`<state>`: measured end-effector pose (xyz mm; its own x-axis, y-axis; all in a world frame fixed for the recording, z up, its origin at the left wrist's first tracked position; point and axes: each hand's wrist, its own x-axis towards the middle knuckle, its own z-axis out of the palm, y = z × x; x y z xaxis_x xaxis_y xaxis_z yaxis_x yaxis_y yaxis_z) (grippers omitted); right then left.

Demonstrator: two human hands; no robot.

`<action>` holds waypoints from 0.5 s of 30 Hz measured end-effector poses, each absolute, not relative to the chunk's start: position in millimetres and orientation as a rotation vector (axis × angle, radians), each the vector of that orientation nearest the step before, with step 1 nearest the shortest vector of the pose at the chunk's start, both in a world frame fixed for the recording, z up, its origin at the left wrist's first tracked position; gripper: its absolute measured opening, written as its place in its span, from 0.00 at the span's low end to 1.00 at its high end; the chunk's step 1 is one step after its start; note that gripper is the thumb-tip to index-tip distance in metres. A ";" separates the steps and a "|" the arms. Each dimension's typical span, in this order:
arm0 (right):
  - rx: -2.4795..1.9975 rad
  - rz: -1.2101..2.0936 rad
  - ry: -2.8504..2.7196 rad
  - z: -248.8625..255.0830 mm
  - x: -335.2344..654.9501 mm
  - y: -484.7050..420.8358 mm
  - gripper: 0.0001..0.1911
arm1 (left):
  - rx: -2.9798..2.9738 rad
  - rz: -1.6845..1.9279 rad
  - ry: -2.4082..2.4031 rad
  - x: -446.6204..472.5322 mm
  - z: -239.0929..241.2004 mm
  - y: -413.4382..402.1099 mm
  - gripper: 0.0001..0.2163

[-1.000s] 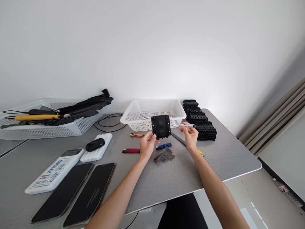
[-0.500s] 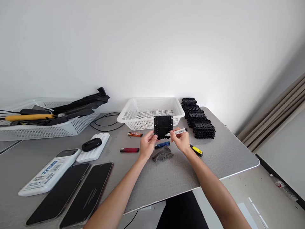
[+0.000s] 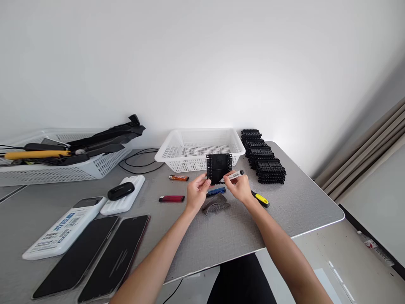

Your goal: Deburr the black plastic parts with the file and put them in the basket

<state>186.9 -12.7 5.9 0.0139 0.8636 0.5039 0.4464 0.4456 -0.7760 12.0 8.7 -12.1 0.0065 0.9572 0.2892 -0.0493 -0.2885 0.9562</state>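
"So, where's the black plate?"
"Upright before the white basket; I see left fingers pinching its lower left, right fingers pinching a white marker at the plate's lower right."

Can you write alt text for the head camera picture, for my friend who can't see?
A person's left hand holds up a black panel while the right hand holds a white marker close to it; whether it touches is unclear. Beyond, a white basket and stacks of black pieces stand on a gray table.
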 end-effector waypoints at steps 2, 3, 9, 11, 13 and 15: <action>-1.168 0.474 -1.619 6.6 187.3 -13.2 0.14 | 1.378 1.425 1.007 12.4 -11.2 7.4 0.36; -1.168 0.474 -1.620 6.7 187.4 -13.3 0.14 | 1.372 1.420 1.007 12.5 -11.1 6.9 0.36; -1.153 0.506 -1.611 9.2 188.4 -14.4 0.15 | 1.344 1.472 1.014 13.8 -16.1 7.4 0.36; -1.154 0.518 -1.608 11.2 188.9 -15.0 0.15 | 1.339 1.480 0.990 14.5 -17.4 7.9 0.36; -1.160 0.537 -1.600 13.2 189.2 -15.6 0.15 | 1.335 1.485 0.970 15.2 -17.6 7.9 0.34; -1.159 0.557 -1.587 14.3 189.4 -16.0 0.15 | 1.330 1.485 0.967 15.6 -16.9 7.5 0.34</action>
